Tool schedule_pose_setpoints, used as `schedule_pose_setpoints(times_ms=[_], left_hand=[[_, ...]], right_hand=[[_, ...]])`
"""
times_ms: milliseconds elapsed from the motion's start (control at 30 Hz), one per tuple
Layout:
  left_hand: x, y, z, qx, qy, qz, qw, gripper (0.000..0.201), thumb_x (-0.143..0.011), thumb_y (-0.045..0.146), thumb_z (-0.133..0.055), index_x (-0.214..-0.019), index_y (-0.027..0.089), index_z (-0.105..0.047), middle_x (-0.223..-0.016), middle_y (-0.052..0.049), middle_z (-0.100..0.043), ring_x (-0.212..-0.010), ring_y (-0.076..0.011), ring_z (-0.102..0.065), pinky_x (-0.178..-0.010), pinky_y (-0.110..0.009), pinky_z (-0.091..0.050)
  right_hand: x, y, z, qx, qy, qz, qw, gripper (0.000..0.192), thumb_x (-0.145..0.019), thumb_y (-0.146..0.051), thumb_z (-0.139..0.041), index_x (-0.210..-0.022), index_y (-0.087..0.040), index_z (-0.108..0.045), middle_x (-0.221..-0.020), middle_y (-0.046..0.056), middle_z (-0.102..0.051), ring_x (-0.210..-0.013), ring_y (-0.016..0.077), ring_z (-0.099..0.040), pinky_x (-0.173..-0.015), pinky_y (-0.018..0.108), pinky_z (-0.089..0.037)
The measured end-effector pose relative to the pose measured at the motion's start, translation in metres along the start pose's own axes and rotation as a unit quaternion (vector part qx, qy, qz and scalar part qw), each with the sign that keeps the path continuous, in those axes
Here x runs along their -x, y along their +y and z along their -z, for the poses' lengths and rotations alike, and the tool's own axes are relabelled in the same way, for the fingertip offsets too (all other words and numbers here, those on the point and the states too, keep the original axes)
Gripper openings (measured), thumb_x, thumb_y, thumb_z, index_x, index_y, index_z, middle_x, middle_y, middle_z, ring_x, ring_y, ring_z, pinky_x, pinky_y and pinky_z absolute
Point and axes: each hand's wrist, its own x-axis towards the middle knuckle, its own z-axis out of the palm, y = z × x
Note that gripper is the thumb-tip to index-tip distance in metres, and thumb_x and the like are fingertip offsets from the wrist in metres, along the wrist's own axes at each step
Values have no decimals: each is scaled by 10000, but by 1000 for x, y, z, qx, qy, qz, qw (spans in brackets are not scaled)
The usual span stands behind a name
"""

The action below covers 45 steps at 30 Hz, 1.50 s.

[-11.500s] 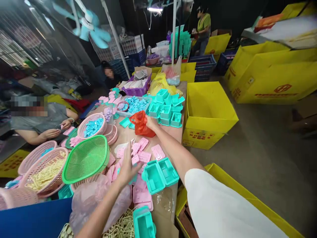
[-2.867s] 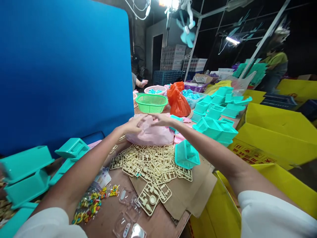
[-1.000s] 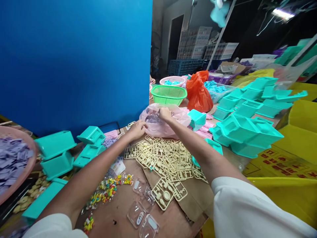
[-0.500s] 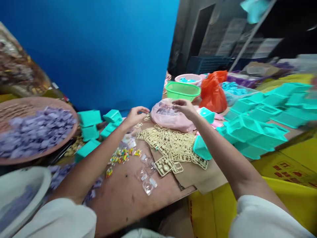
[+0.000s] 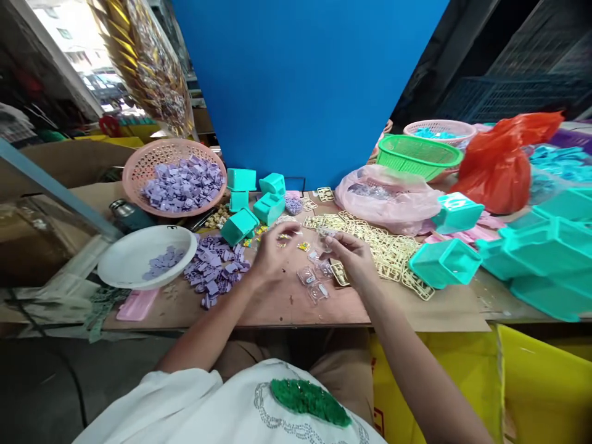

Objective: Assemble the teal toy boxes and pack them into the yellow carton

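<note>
My right hand (image 5: 354, 256) pinches a small clear plastic piece (image 5: 326, 233) between thumb and fingers, above the middle of the table. To its left, my left hand (image 5: 275, 250) hovers with curved fingers apart and seems to hold nothing. Tiny multicoloured pieces (image 5: 304, 246) lie behind and between the hands. Several clear plastic pieces (image 5: 318, 292) rest on the tabletop below my right hand. Cream plastic part frames (image 5: 383, 243) spread in a flat heap beyond and right of it. A pink plastic bag (image 5: 393, 206) with clear pieces inside sits behind that heap.
Loose purple pieces (image 5: 215, 268), a white bowl (image 5: 187, 256) and a pink basket (image 5: 134, 179) of purple pieces stand left. Turquoise boxes (image 5: 446, 262) stand on both sides. A green basket (image 5: 419, 154) and red bag (image 5: 494, 163) are back right. A blue panel (image 5: 305, 86) rises behind.
The view has swung left and down. My right hand has come back from the pink bag with a clear piece in its fingers. My left hand has drawn nearer to my body.
</note>
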Motion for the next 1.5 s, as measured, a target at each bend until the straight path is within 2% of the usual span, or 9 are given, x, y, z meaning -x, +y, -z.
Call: schedule_pose_setpoints(times_ms=[100,267,467,600,733,933,1133,1300,1500], left_hand=[[2,-11,74,-270,119,-91,951,442,-850,118,-669,-1284,198,-671,-1438,-173,-642,-1452,-367,-542,-1277,-577,-402],[-1,-54,136,-470,57,-37,880,928,-692,221,-899,-1504,199,-449,-1564,-238,-501,-1520,-469,-448,-1224,-645,-419],[-6,-83,127,-400,167,-46,900,736,-785,163,-806,-1436,220,-467,-1393,-195,-650,-1311,-382,-646,-1103,-525,-542],[-11,-67,136,-374,193,-53,905,701,-852,313,-789,-1468,192,-477,-1400,-214,-668,-1269,-373,-676,-1070,-517,-564],[3,-34,131,-282,56,-31,957,707,-896,561,-751,-1492,215,-591,-1483,-166,-647,-1345,-356,-645,-1076,-454,-569],[33,-27,86,-184,-182,94,961,654,-804,729,-795,-1215,222,-743,-1230,-100,-772,-1133,-311,-722,-981,-420,-599],[40,-49,68,-192,-181,65,962,594,-865,782,-692,-948,211,-832,-1246,-126,-773,-1214,-324,-698,-1096,-442,-546],[41,-60,61,-194,-185,76,961,606,-890,778,-648,-936,210,-856,-955,-73,-836,-914,-264,-751,-832,-345,-602],[37,-73,56,-189,-192,59,961,523,-909,694,-670,-943,213,-874,-954,-68,-858,-852,-253,-762,-774,-321,-588]], right_hand=[[10,7,-2,74,20,51,996,529,-719,-711,-888,-727,-201,-743,-760,7,-614,-684,147,-602,-627,294,-605],[18,14,-16,187,27,159,969,410,-861,-617,-812,-792,-213,-821,-763,32,-580,-709,161,-543,-599,289,-496],[21,34,-26,165,-8,86,982,446,-866,-611,-775,-1017,-206,-887,-667,27,-653,-559,136,-505,-517,276,-439],[27,31,-20,104,-43,42,993,472,-818,-570,-852,-1143,-228,-868,-980,82,-789,-715,169,-680,-611,295,-590],[35,20,-12,36,-62,15,997,453,-828,-585,-859,-1108,-228,-852,-1144,105,-784,-875,209,-741,-741,352,-676],[49,28,-8,-28,-52,-22,998,595,-770,-479,-940,-1252,-257,-672,-790,-45,-656,-696,134,-665,-661,287,-642],[51,45,-18,-20,-120,-147,982,587,-658,-523,-975,-1008,-212,-621,-711,-61,-665,-581,129,-657,-530,254,-580],[40,40,-24,23,-178,-224,958,580,-707,-569,-919,-1004,-219,-564,-633,-74,-679,-469,103,-602,-419,186,-481],[27,39,-22,43,-181,-270,944,558,-654,-501,-955,-944,-206,-580,-589,-88,-640,-454,91,-580,-420,183,-482]])
